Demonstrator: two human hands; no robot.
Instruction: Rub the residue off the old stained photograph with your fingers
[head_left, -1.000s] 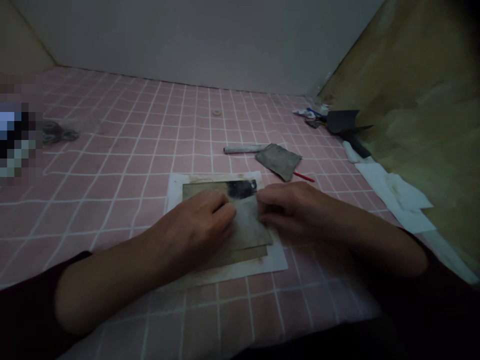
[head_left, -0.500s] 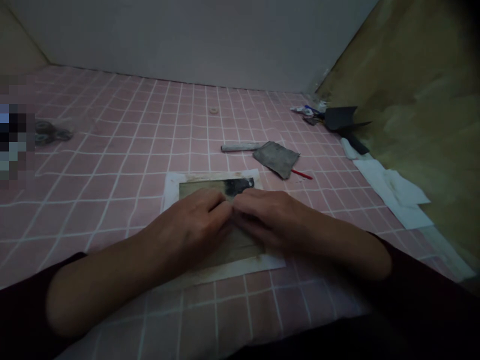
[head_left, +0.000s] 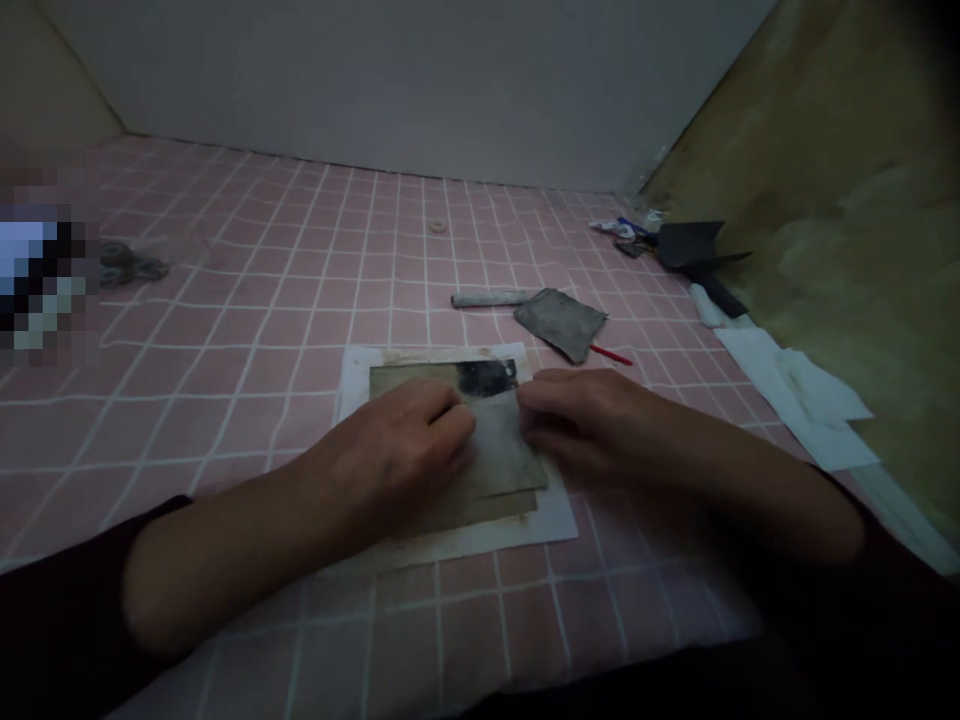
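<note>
A thin grey sheet (head_left: 501, 442), perhaps sandpaper or cloth, lies spread between my two hands. My left hand (head_left: 409, 440) is closed at its left side, with the thumb and fingers pressed together. My right hand (head_left: 581, 415) pinches its upper right edge; the fingertips are partly hidden. Beneath the grey sheet is a flat brownish panel (head_left: 480, 515) with a glossy black patch (head_left: 486, 378) at its upper right corner. White paper (head_left: 551, 528), smudged brown in places, lies under the panel.
Beyond the paper are a folded grey piece (head_left: 562, 322), a pale tube (head_left: 487, 299) and a red stick (head_left: 613, 355). A tape-like ring (head_left: 438, 227) lies farther back. At right are a black dustpan-like tool (head_left: 690, 245) and white tissues (head_left: 795, 385). Pink checked cloth (head_left: 262, 230) covers the surface.
My right hand has moved right, away from my left, and the grey sheet now shows between them. My left hand stays nearly in place; the whole view has shifted slightly.
</note>
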